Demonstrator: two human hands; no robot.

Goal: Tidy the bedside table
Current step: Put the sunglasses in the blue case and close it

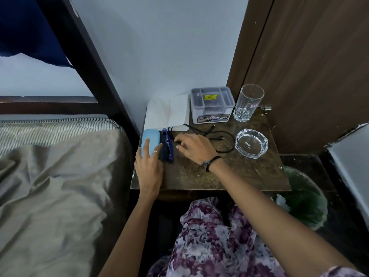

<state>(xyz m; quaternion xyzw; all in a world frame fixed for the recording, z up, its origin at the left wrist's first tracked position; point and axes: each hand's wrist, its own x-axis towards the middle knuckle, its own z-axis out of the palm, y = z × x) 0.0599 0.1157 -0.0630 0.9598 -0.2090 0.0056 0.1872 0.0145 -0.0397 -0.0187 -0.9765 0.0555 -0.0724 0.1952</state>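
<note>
Both bare arms reach forward and converge toward the near left corner of the surface. The left hand (149,166) lies palm down, fingers straight and flat (a ring on one finger). The right hand (194,147) angles in from the right, fingers spread and curled downward, fingertips touching down, a dark band around its wrist.

"OPEL" on the front label of the lidded plastic box (212,104); yellow lid sticker illegible.

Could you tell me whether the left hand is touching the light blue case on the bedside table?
Touching. The head view shows the left hand with its fingers lying flat on top of the light blue case, with no gap visible.
</note>
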